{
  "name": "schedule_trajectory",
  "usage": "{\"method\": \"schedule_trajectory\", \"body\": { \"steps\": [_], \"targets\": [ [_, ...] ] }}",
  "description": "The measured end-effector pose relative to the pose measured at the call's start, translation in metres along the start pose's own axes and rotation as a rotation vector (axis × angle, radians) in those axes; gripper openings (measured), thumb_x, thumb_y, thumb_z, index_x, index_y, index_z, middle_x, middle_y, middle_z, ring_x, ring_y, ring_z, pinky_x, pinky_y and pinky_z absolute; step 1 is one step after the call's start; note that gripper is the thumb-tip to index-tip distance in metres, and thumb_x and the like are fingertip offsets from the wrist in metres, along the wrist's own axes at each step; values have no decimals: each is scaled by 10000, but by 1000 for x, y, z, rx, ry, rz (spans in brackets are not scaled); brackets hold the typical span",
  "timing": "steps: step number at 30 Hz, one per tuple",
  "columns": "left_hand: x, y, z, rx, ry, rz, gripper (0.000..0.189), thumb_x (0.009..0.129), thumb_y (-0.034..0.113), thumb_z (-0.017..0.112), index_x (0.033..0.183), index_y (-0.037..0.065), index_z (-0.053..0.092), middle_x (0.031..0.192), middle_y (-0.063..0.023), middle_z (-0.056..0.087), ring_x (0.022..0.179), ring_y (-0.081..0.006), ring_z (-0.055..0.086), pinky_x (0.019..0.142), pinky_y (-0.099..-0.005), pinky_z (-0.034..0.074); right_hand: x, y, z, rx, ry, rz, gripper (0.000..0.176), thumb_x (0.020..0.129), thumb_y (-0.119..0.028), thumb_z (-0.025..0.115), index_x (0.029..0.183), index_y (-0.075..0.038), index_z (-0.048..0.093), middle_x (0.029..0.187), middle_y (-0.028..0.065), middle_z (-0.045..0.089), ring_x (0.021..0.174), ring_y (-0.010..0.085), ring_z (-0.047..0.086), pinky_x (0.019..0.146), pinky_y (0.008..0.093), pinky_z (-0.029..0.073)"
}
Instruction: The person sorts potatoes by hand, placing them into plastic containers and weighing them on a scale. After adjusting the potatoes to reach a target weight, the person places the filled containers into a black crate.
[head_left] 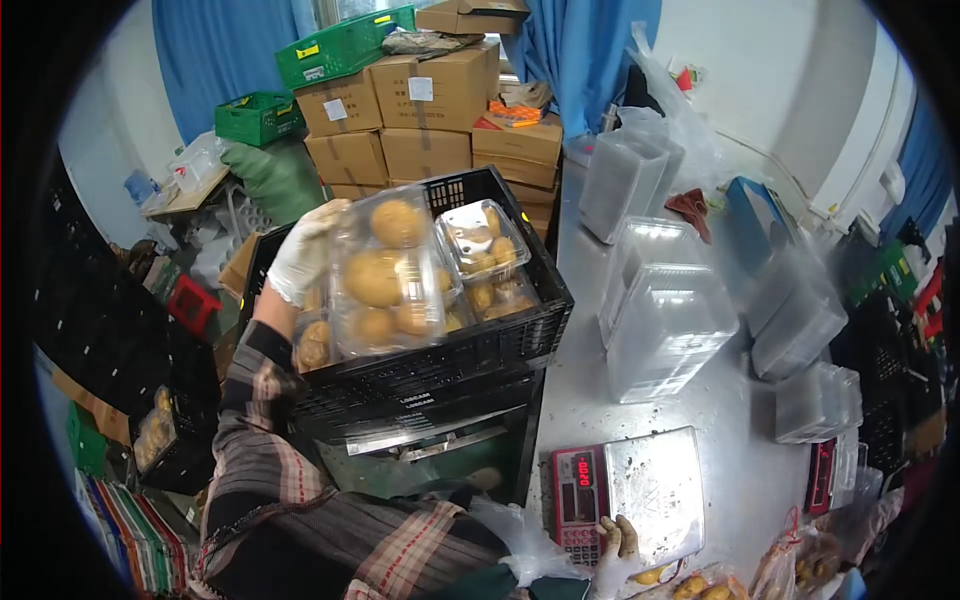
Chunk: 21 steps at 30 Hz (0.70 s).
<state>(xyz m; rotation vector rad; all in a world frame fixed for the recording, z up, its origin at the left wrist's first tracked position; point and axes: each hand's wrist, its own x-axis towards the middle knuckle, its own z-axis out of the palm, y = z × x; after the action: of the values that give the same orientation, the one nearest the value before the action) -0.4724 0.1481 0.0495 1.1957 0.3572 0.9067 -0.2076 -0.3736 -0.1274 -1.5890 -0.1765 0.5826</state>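
Observation:
My left hand [308,252], in a white glove, grips the upper left edge of a clear plastic box of potatoes [385,280]. The box is tilted and slightly blurred over a black crate [440,365]. Inside the crate lie more boxed potatoes, among them a clear box with a printed lid [483,240]. My right hand [615,558], gloved with soiled fingertips, is at the front edge of the digital scale [655,495]. Its fingers stretch forward, a little apart, with nothing seen in them. No box stands on the scale plate.
Stacks of clear plastic boxes [665,320] stand on the metal table [575,400]. A second scale [822,475] sits at the right. Bagged potatoes [705,585] lie at the near edge. Cardboard boxes [425,95] and green crates [258,118] are piled behind the black crate.

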Motion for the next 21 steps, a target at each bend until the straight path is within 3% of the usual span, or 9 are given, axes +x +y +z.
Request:
{"method": "schedule_trajectory", "body": {
  "steps": [2,4,5,8,11,13,14,16,21],
  "targets": [
    [-11,0,-55,-31,38,-67,299,826,86,591,1122,44,570,1008,-24,615,802,-127,566,735,-308,490,1,8,-2,22,10,57,241,956,-143,551,1148,3,568,1046,111,617,924,190,613,823,295,506],
    [-23,-18,-102,62,320,-136,238,830,65,572,1062,23,599,929,-36,620,726,-132,551,680,-302,475,12,27,-10,-5,-65,-26,289,975,-122,506,1200,59,503,1058,169,632,922,208,641,846,292,508],
    [-22,-37,-143,225,188,-150,165,828,60,569,975,9,624,857,-50,620,682,-144,552,641,-292,462,16,34,-12,-17,-99,-67,314,984,-112,483,1226,87,470,1065,198,640,922,216,655,857,291,509],
    [-37,-102,-216,63,651,-379,70,815,53,588,870,26,622,737,-52,616,641,-157,553,592,-294,451,17,35,-2,-30,-107,-95,299,995,-114,448,1213,89,476,1033,197,654,886,202,664,820,276,522],
    [-33,-103,-166,597,935,-105,71,814,63,608,880,44,627,697,-38,610,620,-180,558,576,-306,445,13,42,0,-41,-90,-75,287,987,-87,446,1214,86,477,1033,199,654,868,190,659,824,265,518],
    [-10,-106,-120,1332,1046,345,94,807,82,631,901,76,628,825,-62,632,806,-240,576,742,-346,454,6,39,0,-41,-54,-41,284,977,-72,463,1213,85,488,1030,190,653,857,181,653,827,257,512],
    [-1,-83,-46,1621,999,481,102,807,82,632,909,76,626,889,-76,638,890,-255,574,818,-359,448,4,40,1,-18,-46,-28,272,967,-73,485,1188,84,500,1010,180,652,868,195,655,822,277,521],
    [23,-75,53,1456,578,610,128,882,61,570,992,19,621,934,-65,619,909,-186,579,840,-303,467,-5,41,-1,31,11,3,251,946,-76,528,1139,83,523,969,160,652,890,221,658,813,316,540],
    [62,-151,262,1027,-302,604,291,951,129,515,1212,11,569,1178,-149,614,1119,-229,566,960,-324,427,-18,66,-15,-93,19,-34,290,945,-73,539,1189,84,542,1106,175,637,1021,209,631,870,284,507]
  ]
}}
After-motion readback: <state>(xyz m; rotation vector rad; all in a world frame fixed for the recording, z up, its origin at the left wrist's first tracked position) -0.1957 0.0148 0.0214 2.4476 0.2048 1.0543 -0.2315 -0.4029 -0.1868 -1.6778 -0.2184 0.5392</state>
